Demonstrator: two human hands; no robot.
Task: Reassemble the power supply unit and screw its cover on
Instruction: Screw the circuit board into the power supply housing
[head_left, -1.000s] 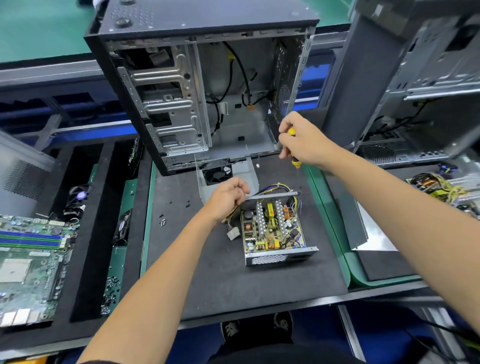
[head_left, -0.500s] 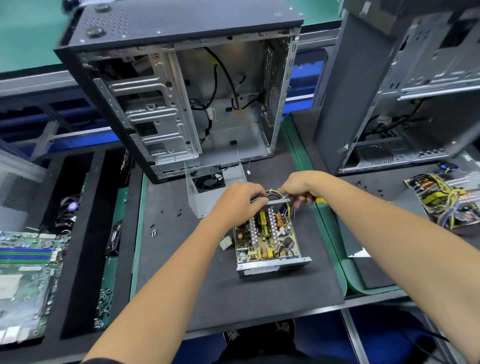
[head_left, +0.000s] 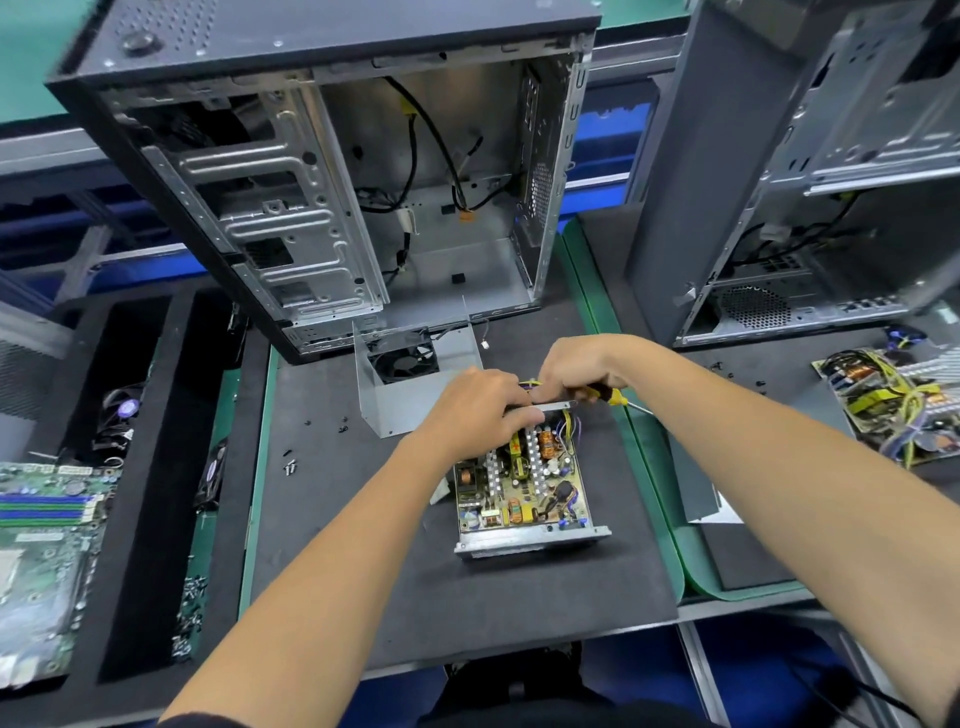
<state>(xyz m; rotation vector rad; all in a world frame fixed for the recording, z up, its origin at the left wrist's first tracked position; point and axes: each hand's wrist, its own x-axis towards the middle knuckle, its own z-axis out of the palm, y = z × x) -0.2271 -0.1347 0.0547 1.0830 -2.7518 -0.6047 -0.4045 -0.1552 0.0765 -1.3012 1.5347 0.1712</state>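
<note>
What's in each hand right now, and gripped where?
Right hand grips the screwdriver by its handle. Left hand pinches the power supply's far wall rim.

The open power supply unit (head_left: 522, 493) lies flat, circuit board exposed; its metal cover (head_left: 415, 389) stands just behind.

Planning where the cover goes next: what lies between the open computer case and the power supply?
In the head view, the cover with its fan stands there, between case and power supply.

Bright, even overhead light, soft shadows, wide-angle bending and slight blur at edges.
</note>
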